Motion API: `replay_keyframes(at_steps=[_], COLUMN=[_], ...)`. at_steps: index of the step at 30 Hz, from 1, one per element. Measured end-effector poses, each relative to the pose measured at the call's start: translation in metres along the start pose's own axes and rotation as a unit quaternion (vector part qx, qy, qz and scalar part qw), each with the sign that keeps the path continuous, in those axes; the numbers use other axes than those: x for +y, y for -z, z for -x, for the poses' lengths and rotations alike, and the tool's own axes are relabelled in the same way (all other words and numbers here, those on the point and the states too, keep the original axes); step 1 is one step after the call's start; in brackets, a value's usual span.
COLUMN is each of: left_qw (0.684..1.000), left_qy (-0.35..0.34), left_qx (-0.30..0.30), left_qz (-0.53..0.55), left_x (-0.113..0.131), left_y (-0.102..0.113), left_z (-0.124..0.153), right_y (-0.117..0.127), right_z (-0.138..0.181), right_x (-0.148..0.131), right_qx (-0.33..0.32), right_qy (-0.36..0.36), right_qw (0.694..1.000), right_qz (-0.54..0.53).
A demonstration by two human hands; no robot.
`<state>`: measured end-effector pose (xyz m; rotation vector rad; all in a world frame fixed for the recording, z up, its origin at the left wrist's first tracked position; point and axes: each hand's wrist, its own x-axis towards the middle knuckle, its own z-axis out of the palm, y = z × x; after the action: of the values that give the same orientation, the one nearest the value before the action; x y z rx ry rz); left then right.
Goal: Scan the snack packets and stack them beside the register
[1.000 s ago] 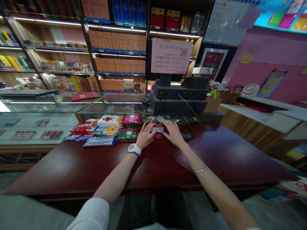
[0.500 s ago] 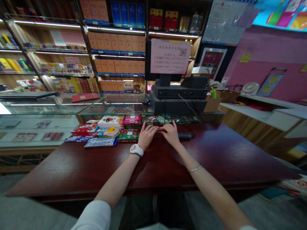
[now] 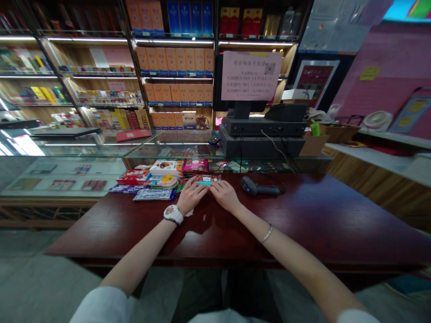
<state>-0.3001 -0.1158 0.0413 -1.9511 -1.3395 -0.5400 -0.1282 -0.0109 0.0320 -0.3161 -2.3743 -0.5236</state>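
Near the back of the table both hands come together on a small red-and-teal snack packet [image 3: 208, 179] with a white label. My left hand [image 3: 191, 196], with a white watch on its wrist, has its fingers closed at the packet's left and near edge. From the right, my right hand [image 3: 225, 195] closes its fingers on the near right part; the thumbs are hard to make out. Close by on the left lies a pile of snack packets, among them a blue-and-white packet [image 3: 154, 194], a white packet [image 3: 166, 167] and a pink packet [image 3: 195, 165].
A black barcode scanner [image 3: 257, 186] lies right of my right hand, its cord running behind it. Behind the dark red table [image 3: 215, 233] stand a glass display counter [image 3: 168, 138] and a monitor with a paper sign [image 3: 251, 76]. Shelves of boxed goods [image 3: 175, 62] rise beyond.
Both hands have moved left with the packet, toward the snack pile, and its printed face now shows. The scanner, partly hidden behind my right hand before, is in full view. The camera has turned slightly left.
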Motion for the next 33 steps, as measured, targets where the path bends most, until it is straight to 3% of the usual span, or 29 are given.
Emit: replay_keyframes(at_steps=[5, 10, 24, 33], left_qw=[0.999, 0.997, 0.994, 0.988], left_qy=[-0.011, 0.002, 0.075, 0.107], left_qx=[-0.014, -0.008, -0.076, -0.113], left_qz=[-0.034, -0.080, 0.001, 0.021], left_x=[-0.025, -0.042, -0.033, -0.031], left_y=[0.013, 0.005, 0.000, -0.001], left_z=[0.029, 0.044, 0.060, 0.052], right_y=[-0.017, -0.033, -0.028, -0.025], right_z=[-0.027, -0.046, -0.033, -0.034], right_x=[-0.029, -0.047, -0.064, -0.068], right_qx=[-0.027, -0.070, -0.101, -0.115], right_qy=[0.035, 0.027, -0.105, -0.133], right_qw=[0.999, 0.997, 0.988, 0.981], right_qz=[0.003, -0.006, -0.050, -0.082])
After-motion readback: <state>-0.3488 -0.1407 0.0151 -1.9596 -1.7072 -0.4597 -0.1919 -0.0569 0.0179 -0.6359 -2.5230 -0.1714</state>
